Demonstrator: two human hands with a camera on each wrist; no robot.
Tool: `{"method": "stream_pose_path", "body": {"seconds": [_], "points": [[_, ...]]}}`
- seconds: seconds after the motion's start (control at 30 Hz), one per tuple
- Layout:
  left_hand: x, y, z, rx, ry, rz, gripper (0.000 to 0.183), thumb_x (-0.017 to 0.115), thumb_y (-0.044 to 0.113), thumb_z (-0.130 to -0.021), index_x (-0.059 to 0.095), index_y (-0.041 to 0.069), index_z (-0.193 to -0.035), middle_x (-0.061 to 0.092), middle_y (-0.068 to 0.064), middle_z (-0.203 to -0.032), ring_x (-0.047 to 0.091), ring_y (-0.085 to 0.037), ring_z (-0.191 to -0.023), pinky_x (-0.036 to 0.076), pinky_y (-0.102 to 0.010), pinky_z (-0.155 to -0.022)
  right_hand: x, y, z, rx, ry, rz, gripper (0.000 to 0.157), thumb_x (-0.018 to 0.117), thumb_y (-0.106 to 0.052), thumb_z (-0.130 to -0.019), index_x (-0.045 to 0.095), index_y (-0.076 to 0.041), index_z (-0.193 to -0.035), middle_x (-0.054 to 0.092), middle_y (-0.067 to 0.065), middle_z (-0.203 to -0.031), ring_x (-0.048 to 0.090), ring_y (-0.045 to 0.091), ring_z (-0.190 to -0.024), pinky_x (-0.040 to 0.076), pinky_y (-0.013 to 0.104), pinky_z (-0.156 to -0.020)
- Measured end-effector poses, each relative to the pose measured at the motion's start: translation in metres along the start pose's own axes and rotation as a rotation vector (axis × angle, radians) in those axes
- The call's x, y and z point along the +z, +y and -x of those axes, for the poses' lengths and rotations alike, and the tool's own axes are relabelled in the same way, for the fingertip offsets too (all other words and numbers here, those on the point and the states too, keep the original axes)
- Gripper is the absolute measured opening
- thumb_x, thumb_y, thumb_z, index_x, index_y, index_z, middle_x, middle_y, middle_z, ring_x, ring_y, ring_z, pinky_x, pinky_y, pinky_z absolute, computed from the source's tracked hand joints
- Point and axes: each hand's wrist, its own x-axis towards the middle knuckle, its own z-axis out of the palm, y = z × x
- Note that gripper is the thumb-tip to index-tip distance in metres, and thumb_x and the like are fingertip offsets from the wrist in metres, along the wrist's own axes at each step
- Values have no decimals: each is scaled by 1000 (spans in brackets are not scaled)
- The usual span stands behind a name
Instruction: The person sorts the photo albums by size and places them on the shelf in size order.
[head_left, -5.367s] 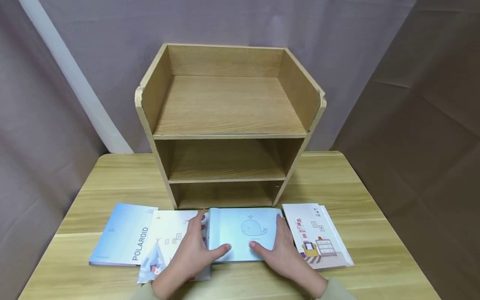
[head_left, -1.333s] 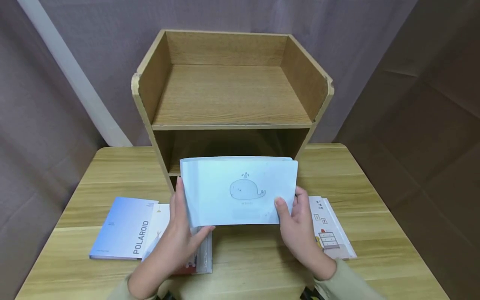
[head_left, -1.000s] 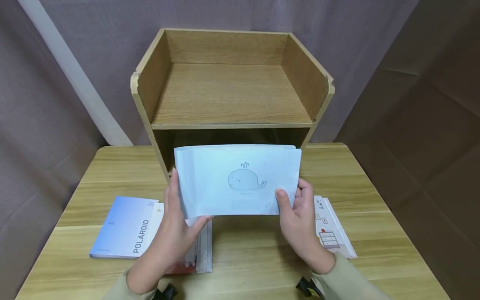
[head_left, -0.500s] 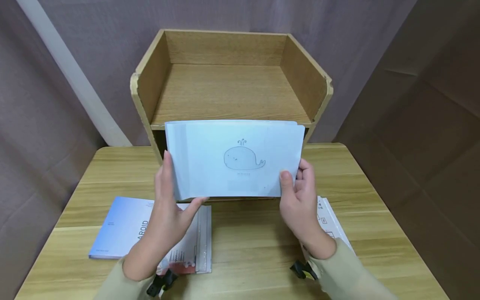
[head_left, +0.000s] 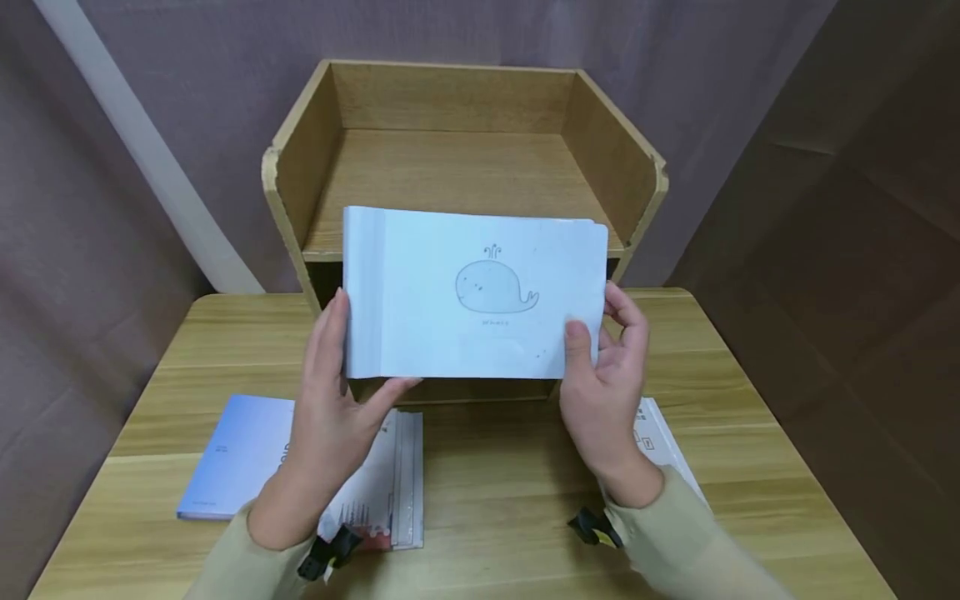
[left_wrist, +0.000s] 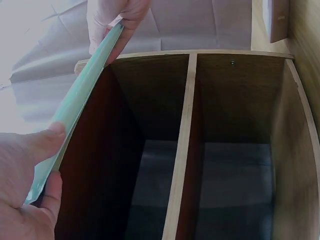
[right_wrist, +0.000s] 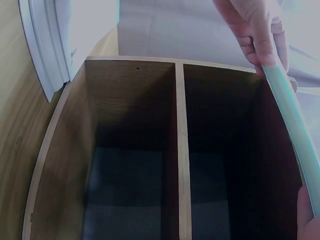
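Note:
Both hands hold up a pale blue photo album (head_left: 420, 292) with a whale drawn on its cover, in front of the wooden shelf unit (head_left: 450, 179). My left hand (head_left: 326, 408) grips its lower left corner, fingers up the side and thumb at the bottom edge. At the other end my right hand (head_left: 607, 392) pinches the lower right corner, thumb on the cover and fingers behind. The left wrist view shows the album (left_wrist: 80, 95) edge-on, near the front edge of the top board. From the right wrist, the album (right_wrist: 295, 125) appears as a thin slanted strip.
A blue album (head_left: 232, 454) and a white album (head_left: 375, 492) lie overlapping on the table's left, partly behind my left arm. Another white album (head_left: 663, 442) lies behind my right forearm. Two compartments with a dividing board (left_wrist: 186, 115) sit below the shelf unit's top.
From the table before the shelf, both hands have lifted the whale album up to the top board's height. In the last half second it rose slightly further and shifted a little right.

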Motion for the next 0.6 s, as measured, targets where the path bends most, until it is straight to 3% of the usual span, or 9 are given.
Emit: {"method": "stream_pose_path", "body": {"seconds": [0.2,0.37,0.43,0.6], "points": [[-2,7,-2,17,95,15,105,81,-13,-62,26,-2,-150,26,-17,-155,42,-31,-131,43,-26,-97,-1,-9,3,45,-39,10,55,49,9,-95,30,0,-147,27,14,-143,46,31,-119,48,28,-91],[-4,9,-4,28,157,67,101,80,-17,-59,34,-3,-147,35,-17,-151,51,-28,-123,50,-24,-88,-3,-20,3,39,-77,-32,57,45,11,-96,26,2,-149,22,15,-145,44,34,-119,47,26,-91],[-4,9,-4,41,174,85,95,80,-12,-61,37,-4,-145,38,-17,-149,53,-28,-121,51,-20,-83,-4,-23,2,19,-72,-39,56,46,10,-95,27,4,-148,23,17,-144,46,35,-117,48,26,-88],[-5,10,-6,98,232,191,73,78,11,-73,47,-10,-136,43,-24,-143,55,-33,-119,54,-24,-80,-5,-25,-2,-11,-45,-51,51,49,10,-95,33,6,-143,31,19,-141,50,33,-110,51,25,-82]]}}
